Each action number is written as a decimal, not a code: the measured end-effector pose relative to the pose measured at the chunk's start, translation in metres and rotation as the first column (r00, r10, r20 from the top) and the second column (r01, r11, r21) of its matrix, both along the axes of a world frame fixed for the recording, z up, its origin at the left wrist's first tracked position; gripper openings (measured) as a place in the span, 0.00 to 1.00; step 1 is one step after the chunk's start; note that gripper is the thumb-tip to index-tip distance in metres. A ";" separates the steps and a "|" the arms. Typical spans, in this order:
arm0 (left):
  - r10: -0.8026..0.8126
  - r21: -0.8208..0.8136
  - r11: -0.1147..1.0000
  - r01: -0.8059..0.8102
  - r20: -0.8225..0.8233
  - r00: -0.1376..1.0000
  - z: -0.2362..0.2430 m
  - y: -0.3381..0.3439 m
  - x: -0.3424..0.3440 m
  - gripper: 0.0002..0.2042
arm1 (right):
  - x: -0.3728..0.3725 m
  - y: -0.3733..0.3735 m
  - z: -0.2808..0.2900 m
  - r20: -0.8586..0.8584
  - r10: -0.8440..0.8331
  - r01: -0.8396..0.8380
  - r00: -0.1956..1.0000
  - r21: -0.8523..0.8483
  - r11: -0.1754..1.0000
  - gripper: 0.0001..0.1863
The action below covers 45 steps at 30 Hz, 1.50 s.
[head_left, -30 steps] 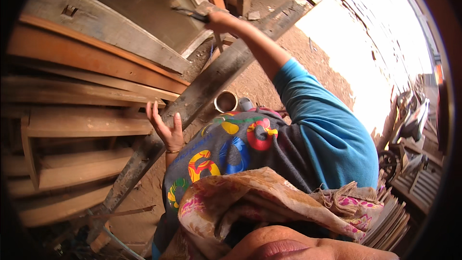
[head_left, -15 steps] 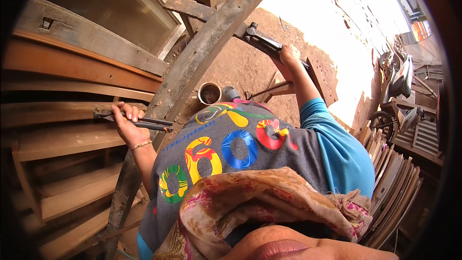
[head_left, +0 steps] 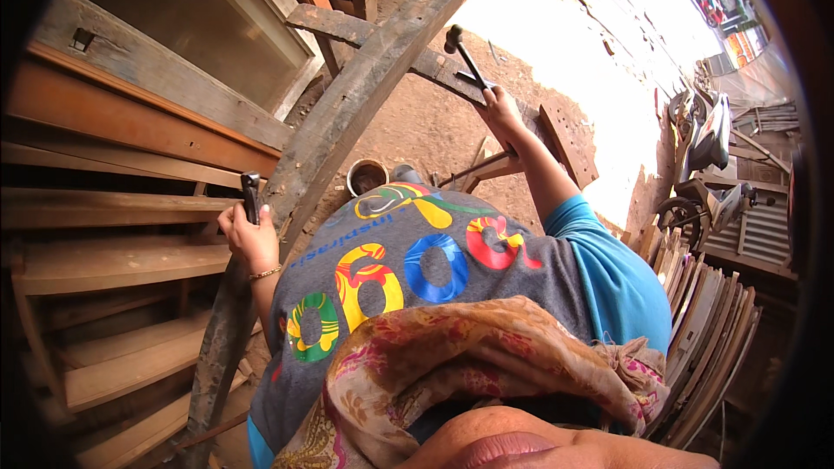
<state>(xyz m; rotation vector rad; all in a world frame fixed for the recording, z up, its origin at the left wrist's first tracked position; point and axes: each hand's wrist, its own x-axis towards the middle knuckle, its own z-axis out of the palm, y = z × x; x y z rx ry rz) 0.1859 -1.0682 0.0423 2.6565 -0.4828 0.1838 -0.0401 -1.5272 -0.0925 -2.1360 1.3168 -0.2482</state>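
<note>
My right hand [head_left: 503, 110] is closed around the handle of a hammer [head_left: 469, 60]. Its dark head points away from me, beyond a cross board [head_left: 446, 69]. On the left, my left hand [head_left: 252, 237] grips a dark metal tool [head_left: 251, 195] that looks like pincers, now seen end-on and mostly covered by the fingers. That hand is beside a long weathered timber beam [head_left: 347, 108], which slopes from the lower left to the top. A few bent nails stick up near the beam's far end.
Wooden shelves and frames [head_left: 130, 260] crowd the left side. A round pot [head_left: 367, 176] sits on the dirt ground past my body. A board with holes [head_left: 569, 148] lies right of my right hand. Stacked wood strips [head_left: 704, 321] and a motorbike [head_left: 708, 200] stand at the right.
My right hand has moved slightly left, and the hammer has swung up from along the cross board. The tool in my left hand has turned from lying sideways to pointing up.
</note>
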 end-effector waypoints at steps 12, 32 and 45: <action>0.025 0.097 0.995 -0.007 -0.188 0.982 -0.006 -0.011 -0.020 0.34 | 0.103 -0.079 0.242 0.408 0.123 -0.087 0.905 -0.107 0.991 0.26; 0.107 0.086 0.992 -0.089 -0.224 0.969 0.000 -0.012 -0.025 0.38 | 0.128 -0.134 0.215 -0.121 0.184 -0.159 0.975 0.195 0.968 0.22; 0.069 0.091 0.994 -0.054 -0.166 0.984 -0.011 -0.011 -0.024 0.38 | 0.112 -0.155 0.179 0.188 0.378 -0.336 0.906 -0.223 0.915 0.25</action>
